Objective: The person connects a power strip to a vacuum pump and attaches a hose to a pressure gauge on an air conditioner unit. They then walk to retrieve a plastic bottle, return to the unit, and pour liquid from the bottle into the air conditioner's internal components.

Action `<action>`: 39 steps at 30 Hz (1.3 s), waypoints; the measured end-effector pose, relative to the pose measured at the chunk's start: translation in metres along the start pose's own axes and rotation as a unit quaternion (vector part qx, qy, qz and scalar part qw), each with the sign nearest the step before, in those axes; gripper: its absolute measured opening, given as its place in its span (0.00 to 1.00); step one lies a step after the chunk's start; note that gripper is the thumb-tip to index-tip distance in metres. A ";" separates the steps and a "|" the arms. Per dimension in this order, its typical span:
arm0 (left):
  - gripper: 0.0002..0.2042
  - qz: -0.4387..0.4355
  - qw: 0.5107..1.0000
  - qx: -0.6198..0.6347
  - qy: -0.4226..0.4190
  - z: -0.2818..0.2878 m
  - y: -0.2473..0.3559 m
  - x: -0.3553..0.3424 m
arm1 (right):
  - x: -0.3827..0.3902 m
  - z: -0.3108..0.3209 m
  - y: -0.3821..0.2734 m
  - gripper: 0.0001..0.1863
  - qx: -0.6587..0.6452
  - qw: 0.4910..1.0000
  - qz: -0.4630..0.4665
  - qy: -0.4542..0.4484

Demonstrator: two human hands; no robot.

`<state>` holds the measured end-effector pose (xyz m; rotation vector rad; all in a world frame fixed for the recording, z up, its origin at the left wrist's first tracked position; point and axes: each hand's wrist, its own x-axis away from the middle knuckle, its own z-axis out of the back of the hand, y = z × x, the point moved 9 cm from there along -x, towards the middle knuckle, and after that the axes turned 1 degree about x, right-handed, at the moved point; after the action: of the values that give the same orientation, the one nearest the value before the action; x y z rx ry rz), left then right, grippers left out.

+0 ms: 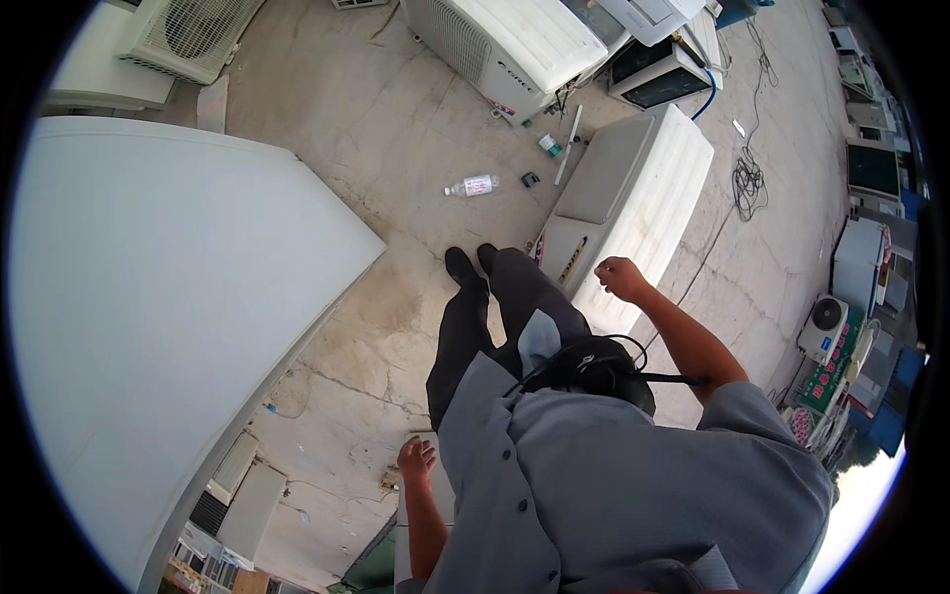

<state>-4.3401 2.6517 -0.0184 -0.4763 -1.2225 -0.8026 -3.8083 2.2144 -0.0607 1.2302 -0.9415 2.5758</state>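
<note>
My right hand (616,279) hangs above the white outdoor air-conditioner unit (658,188) on my right, fingers curled; whether they hold anything is too small to tell. My left hand (417,458) is low by my left side, fingers loosely bent and apart, holding nothing. A large white panel-like surface (178,327) fills the left of the view. In front of my shoes lie a clear plastic bottle (470,185), a small green-and-white container (550,145), a dark small piece (530,179) and a white strip (568,147) on the cracked concrete floor (366,129).
More outdoor units (505,49) stand ahead and at the top left (183,40). A dark-fronted appliance (648,79) with a blue hose is beyond. Coiled cable (749,183) lies to the right, and stacked appliances (856,267) line the far right.
</note>
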 end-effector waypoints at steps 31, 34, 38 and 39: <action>0.21 -0.051 0.998 0.023 -0.027 0.025 0.101 -0.031 | 0.049 -0.027 -0.003 0.17 -0.033 0.997 -0.066 0.015; 0.21 -0.048 0.998 0.014 -0.028 0.032 0.098 -0.041 | 0.053 -0.035 -0.003 0.16 -0.038 0.997 -0.059 0.018; 0.20 -0.057 0.998 0.000 -0.031 0.023 0.112 -0.038 | 0.065 -0.038 0.022 0.18 -0.027 0.997 -0.066 0.033; 0.20 -0.058 0.998 0.007 -0.033 0.022 0.115 -0.039 | 0.062 -0.042 0.028 0.18 -0.012 0.999 -0.044 0.026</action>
<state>-4.2715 2.7521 -0.0388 -0.4263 -1.3254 -0.8828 -3.8867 2.2083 -0.0475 1.1654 -0.8842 2.5082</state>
